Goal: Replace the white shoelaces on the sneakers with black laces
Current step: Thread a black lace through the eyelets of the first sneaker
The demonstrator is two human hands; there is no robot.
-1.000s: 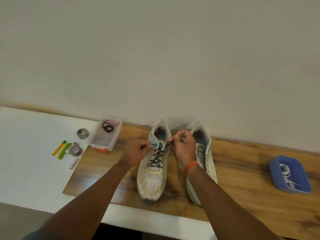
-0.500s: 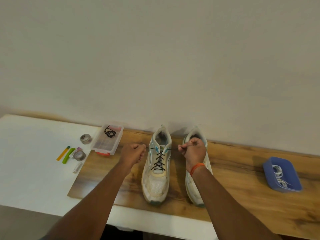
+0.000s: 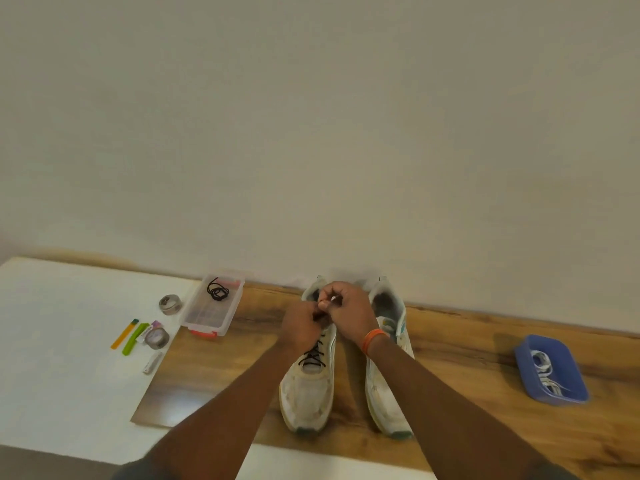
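My left hand (image 3: 300, 328) and right hand (image 3: 349, 315) meet over the left sneaker (image 3: 309, 375) tongue, fingers curled pinching the black lace (image 3: 313, 356) ends, probably knotting. Right sneaker (image 3: 389, 368) unlaced beside it. Spare black lace in clear box (image 3: 213, 308); white laces (image 3: 547, 370) parked in blue tray (image 3: 573, 393) on tabletop (image 3: 467, 341).

wall (image 3: 311, 116): plain beige | wooden board (image 3: 467, 368) on white table (image 3: 62, 358) | floor: perhaps grey

Both hands, left hand (image 3: 300, 329) and right hand (image 3: 349, 315), pinch the black lace (image 3: 313, 356) above the left sneaker (image 3: 308, 389).
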